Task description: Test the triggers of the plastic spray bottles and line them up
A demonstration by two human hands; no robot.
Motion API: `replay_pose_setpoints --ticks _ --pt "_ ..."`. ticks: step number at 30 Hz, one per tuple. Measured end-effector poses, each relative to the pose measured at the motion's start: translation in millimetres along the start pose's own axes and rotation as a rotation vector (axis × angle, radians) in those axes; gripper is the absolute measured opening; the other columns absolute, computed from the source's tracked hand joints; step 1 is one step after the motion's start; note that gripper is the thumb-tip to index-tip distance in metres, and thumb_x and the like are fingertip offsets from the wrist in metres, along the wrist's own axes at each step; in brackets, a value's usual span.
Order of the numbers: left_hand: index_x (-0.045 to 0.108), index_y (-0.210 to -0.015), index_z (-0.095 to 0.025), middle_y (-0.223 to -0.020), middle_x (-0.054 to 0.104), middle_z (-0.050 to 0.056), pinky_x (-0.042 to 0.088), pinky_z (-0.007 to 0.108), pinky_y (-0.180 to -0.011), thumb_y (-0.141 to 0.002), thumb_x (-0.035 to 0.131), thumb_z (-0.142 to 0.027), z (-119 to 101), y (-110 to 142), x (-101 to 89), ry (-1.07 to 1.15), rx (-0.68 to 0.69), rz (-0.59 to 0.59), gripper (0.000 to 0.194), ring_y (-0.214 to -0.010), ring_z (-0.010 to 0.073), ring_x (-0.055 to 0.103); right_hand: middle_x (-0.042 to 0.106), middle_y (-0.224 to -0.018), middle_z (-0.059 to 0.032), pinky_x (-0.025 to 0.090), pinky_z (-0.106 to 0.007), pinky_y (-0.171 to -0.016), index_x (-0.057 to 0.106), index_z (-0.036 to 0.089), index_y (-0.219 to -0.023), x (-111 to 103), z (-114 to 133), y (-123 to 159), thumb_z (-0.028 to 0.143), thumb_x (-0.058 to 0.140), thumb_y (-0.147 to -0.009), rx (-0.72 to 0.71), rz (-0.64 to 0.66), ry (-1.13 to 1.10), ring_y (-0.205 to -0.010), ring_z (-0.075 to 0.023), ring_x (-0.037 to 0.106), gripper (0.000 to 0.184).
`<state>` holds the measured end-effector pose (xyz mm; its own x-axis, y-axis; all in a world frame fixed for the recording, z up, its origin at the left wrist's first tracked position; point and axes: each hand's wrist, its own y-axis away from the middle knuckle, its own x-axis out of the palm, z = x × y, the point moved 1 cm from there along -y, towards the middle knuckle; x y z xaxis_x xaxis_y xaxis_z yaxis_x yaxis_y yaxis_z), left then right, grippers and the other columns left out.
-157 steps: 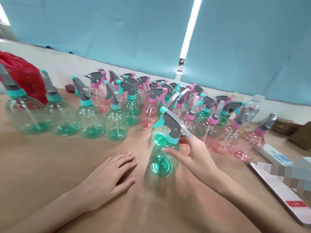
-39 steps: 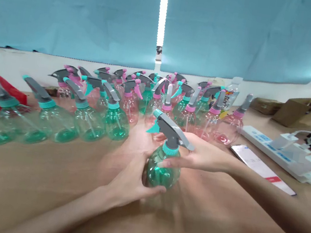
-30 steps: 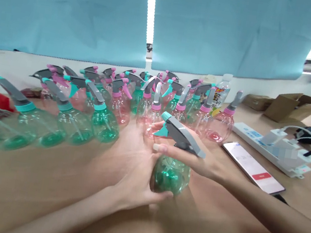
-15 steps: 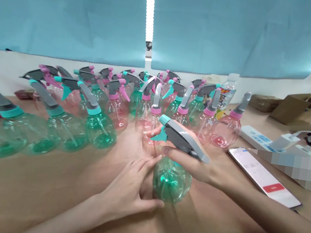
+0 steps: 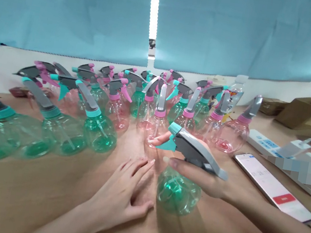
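A green spray bottle (image 5: 179,191) with a grey and turquoise trigger head stands on the table in front of me. My right hand (image 5: 195,166) is wrapped round its neck just under the head, hiding the collar. My left hand (image 5: 123,190) lies on the wood to the left of the bottle, fingers spread and apart from it. A green spray bottle (image 5: 100,131) is the closest of the left row to that hand. Behind my right fingers stands a pink spray bottle (image 5: 158,123), partly covered by them.
Green bottles (image 5: 63,129) line the left, and pink bottles (image 5: 231,134) the right, with mixed ones behind. At right lie a phone (image 5: 274,186), a power strip (image 5: 266,144) with plugs, and an open cardboard box (image 5: 306,114). A clear drink bottle (image 5: 236,92) stands at the back.
My right hand has shifted its hold from the bottle's body up to the neck. My left hand, earlier against the bottle's side, has drawn away to the left. The view has turned rightward.
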<state>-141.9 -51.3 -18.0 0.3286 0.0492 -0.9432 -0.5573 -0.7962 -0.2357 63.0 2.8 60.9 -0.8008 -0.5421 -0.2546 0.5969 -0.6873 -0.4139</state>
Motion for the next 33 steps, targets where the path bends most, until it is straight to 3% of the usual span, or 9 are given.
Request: replay_pose_setpoints --ticks 3,5,11,16,18,24,29,33 --pt "0.028 -0.144 -0.02 -0.138 0.046 0.017 0.033 0.056 -0.104 -0.081 0.063 -0.039 0 0 -0.3 0.006 -0.013 0.011 0.075 -0.129 0.0365 0.039 0.058 -0.073 0.0018 0.044 -0.028 -0.051 0.06 0.027 -0.108 1 -1 0 0.018 0.055 -0.078 0.08 0.03 0.007 -0.056 -0.0143 0.053 0.032" --pt "0.03 -0.143 -0.019 -0.138 0.046 0.017 0.032 0.056 -0.105 -0.081 0.063 -0.039 0 -1 -0.3 0.015 -0.02 0.028 0.073 -0.13 0.0365 0.038 0.056 -0.069 0.0024 0.044 -0.028 -0.052 0.059 0.026 -0.108 2 0 0 0.018 0.054 -0.078 0.097 0.034 -0.015 -0.055 -0.0141 0.052 0.032" --pt "0.036 -0.142 -0.017 -0.141 0.044 0.016 0.031 0.054 -0.106 -0.082 0.061 -0.036 -1 -2 -1.3 0.017 -0.036 0.054 0.068 -0.131 0.0353 0.036 0.061 -0.103 -0.0041 0.053 -0.032 -0.073 0.058 0.021 -0.1 3 6 0 0.013 0.053 -0.08 0.063 0.042 -0.122 -0.077 -0.0136 0.062 0.021" --pt "0.039 -0.14 -0.014 -0.138 0.046 0.017 0.033 0.053 -0.105 -0.082 0.062 -0.037 -3 -3 -3.8 0.011 -0.029 0.061 0.066 -0.128 0.035 0.04 0.053 -0.074 0.0021 0.045 -0.021 -0.053 0.055 0.02 -0.086 1 15 0 0.022 0.057 -0.083 0.053 -0.015 0.104 -0.06 -0.0093 0.051 0.004" --pt "0.04 -0.139 -0.015 -0.137 0.047 0.017 0.034 0.054 -0.104 -0.083 0.061 -0.037 -3 -3 -4.3 0.009 -0.024 0.055 0.064 -0.127 0.0351 0.041 0.048 -0.066 0.0041 0.041 -0.019 -0.049 0.052 0.02 -0.08 0 18 1 0.025 0.057 -0.083 0.021 -0.075 0.232 -0.056 -0.0083 0.047 0.007" --pt "0.041 -0.138 -0.015 -0.138 0.046 0.017 0.033 0.054 -0.105 -0.082 0.062 -0.037 -2 -3 -2.5 0.005 -0.026 0.048 0.064 -0.128 0.0351 0.04 0.049 -0.067 0.0048 0.042 -0.016 -0.049 0.051 0.021 -0.078 -2 11 6 0.023 0.059 -0.084 -0.002 -0.12 0.299 -0.058 -0.0069 0.05 0.011" --pt "0.041 -0.139 -0.013 -0.139 0.046 0.018 0.033 0.055 -0.105 -0.083 0.061 -0.038 -2 -2 -2.5 -0.008 -0.016 0.061 0.064 -0.129 0.0354 0.039 0.059 -0.074 0.001 0.049 -0.023 -0.058 0.055 0.021 -0.086 -1 10 3 0.023 0.06 -0.084 0.042 -0.099 0.212 -0.064 -0.0111 0.058 0.005" --pt "0.037 -0.141 -0.015 -0.14 0.046 0.016 0.03 0.056 -0.107 -0.084 0.06 -0.038 -2 -2 -1.9 -0.015 -0.01 0.052 0.065 -0.131 0.0346 0.038 0.064 -0.09 -0.0018 0.053 -0.031 -0.074 0.056 0.022 -0.103 -2 5 -2 0.027 0.058 -0.087 0.082 -0.087 0.063 -0.079 -0.0153 0.063 0.017"
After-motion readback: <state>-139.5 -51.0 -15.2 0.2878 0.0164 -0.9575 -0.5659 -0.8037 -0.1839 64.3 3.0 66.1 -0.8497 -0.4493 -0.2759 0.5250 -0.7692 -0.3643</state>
